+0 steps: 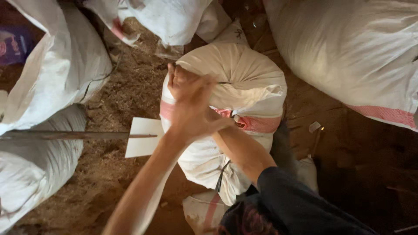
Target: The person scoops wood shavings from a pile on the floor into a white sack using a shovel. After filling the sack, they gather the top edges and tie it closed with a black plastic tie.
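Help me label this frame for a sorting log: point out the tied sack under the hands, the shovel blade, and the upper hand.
Tied white sack [244, 74], head view, on its bulging top cloth.
Shovel blade [141, 146], head view, on the flat pale face.
Left hand [191, 106], head view, on the back of the hand.

Tight spot. The tied white sack [235, 87] sat mid-frame, hemmed by a big sack [357, 56] upper right, another [61, 65] upper left, one more [39, 165] lower left and one [170, 17] at the top. Open lane: the strip of sawdust floor [126, 91] left of the tied sack, partly cut by a flat white shovel blade [141, 137] on a long handle [65, 135] lying across it (blade just beside the sack). Dark bare floor [348, 161] to the right was open, only a small scrap [314, 126] there
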